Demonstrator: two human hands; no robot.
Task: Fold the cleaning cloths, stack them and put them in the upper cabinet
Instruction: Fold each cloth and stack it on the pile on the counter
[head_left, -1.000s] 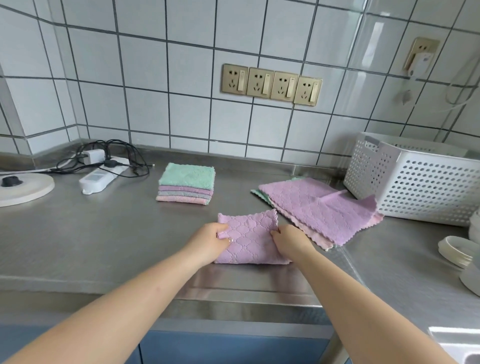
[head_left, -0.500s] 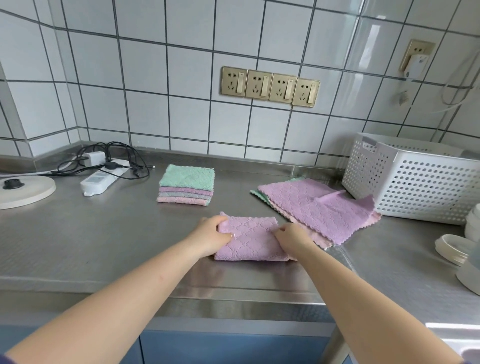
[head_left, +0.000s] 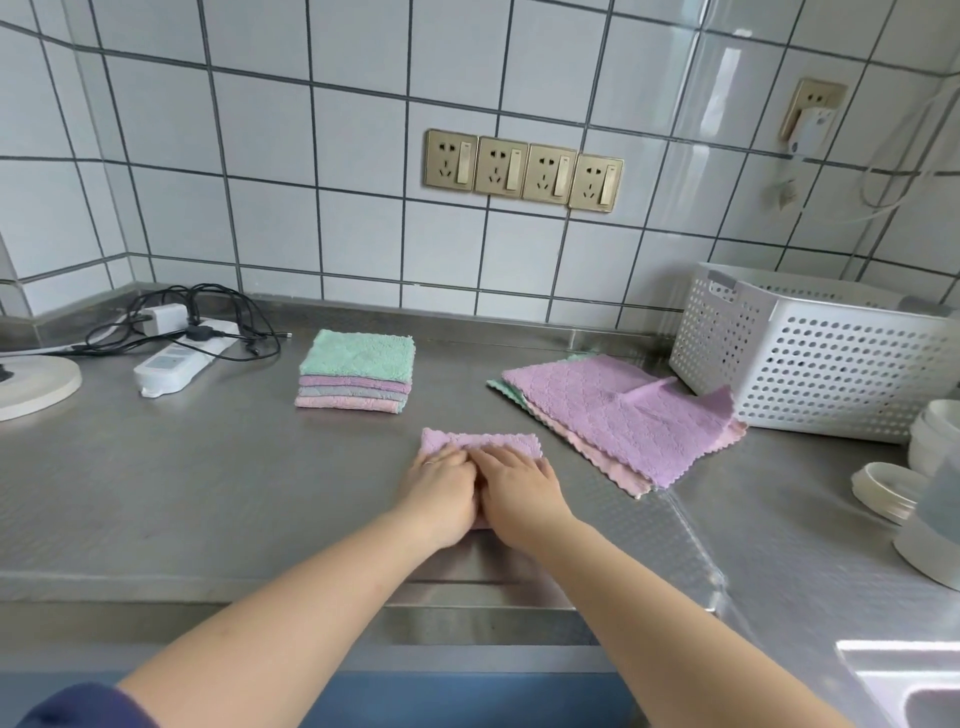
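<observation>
Toward the counter's back edge, the folded stack (head_left: 356, 373) could topple if the next cloth lands askew. Near the front edge, the left hand (head_left: 439, 491) and right hand (head_left: 517, 488) press flat, fingers straight, on the purple cloth (head_left: 480, 442); released, it may spring open. Rightward, the unfolded cloths (head_left: 618, 415) wait.

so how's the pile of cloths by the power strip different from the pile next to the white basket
The folded cloth stack is a compact, squared block with a mint green cloth on top; the unfolded cloth pile lies spread flat and fanned, with a lilac cloth on top. The stack stands taller; the pile covers more of the steel counter. Both hold quilted cloths in lilac, pink and green.
</observation>
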